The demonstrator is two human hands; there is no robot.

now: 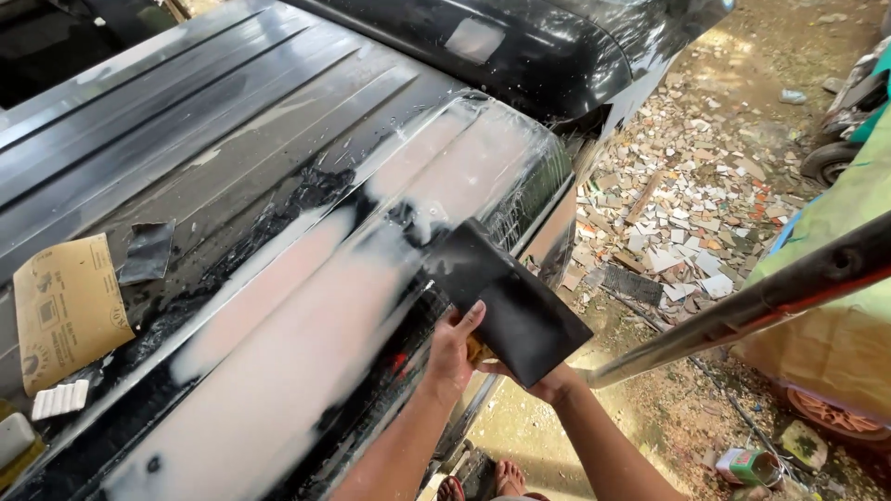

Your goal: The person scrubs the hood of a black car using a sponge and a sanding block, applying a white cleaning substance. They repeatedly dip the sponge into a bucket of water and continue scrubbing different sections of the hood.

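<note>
At the far left edge of the frame a tan sheet of sandpaper lies face-down on the black car body panel, with a small white ribbed block just below it and a pale sponge-like block at the lower left corner. A little to the right, a small dark scrap of abrasive paper rests on a ridge of the panel. Through the middle of the frame, broad whitish patches of wet filler run diagonally along the panel from lower left to upper centre, glistening with water.

Right of centre, the left hand grips the lower edge of a dark rectangular sanding sheet, thumb laid on its face, fingers closed behind it. The right hand is mostly hidden beneath the same sheet, clamped on its lower right corner. The sheet is tilted, its upper end touching the panel's wet edge.

Below, bare toes show. To the right, the ground is littered with broken tile pieces, and a metal bar slants across the right of the frame.
</note>
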